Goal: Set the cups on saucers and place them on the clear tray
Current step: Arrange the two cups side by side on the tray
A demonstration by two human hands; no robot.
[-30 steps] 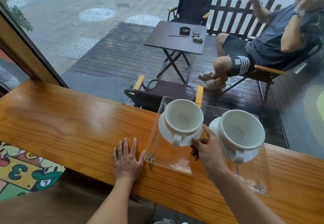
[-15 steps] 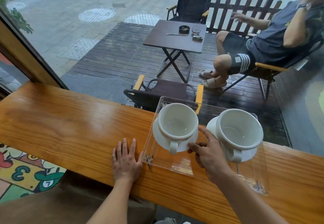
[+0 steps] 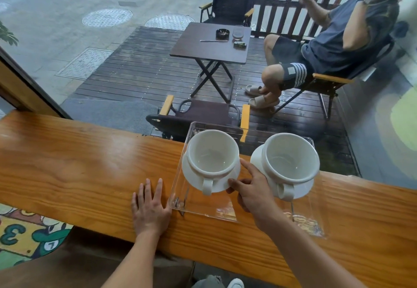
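Note:
Two white cups stand on white saucers inside a clear tray point(image 3: 203, 211) on the wooden counter. The left cup point(image 3: 212, 154) rests on its saucer point(image 3: 221, 184) with the handle facing me. The right cup point(image 3: 292, 156) sits on its saucer point(image 3: 302, 189), handle also toward me. My right hand point(image 3: 252, 190) lies between the two, thumb and fingertips touching the right edge of the left saucer, index finger stretched forward. My left hand point(image 3: 150, 206) rests flat on the counter, fingers apart, just left of the tray's near corner.
The wooden counter point(image 3: 79, 163) runs along a large window. Outside, folding chairs, a small dark table point(image 3: 209, 44) and a seated person point(image 3: 327, 46) are behind the glass. The tray's far edge reaches the counter's window edge.
My right hand has shifted slightly left, from between the saucers onto the left saucer's edge. The cups and tray stay where they were. My left hand has not moved.

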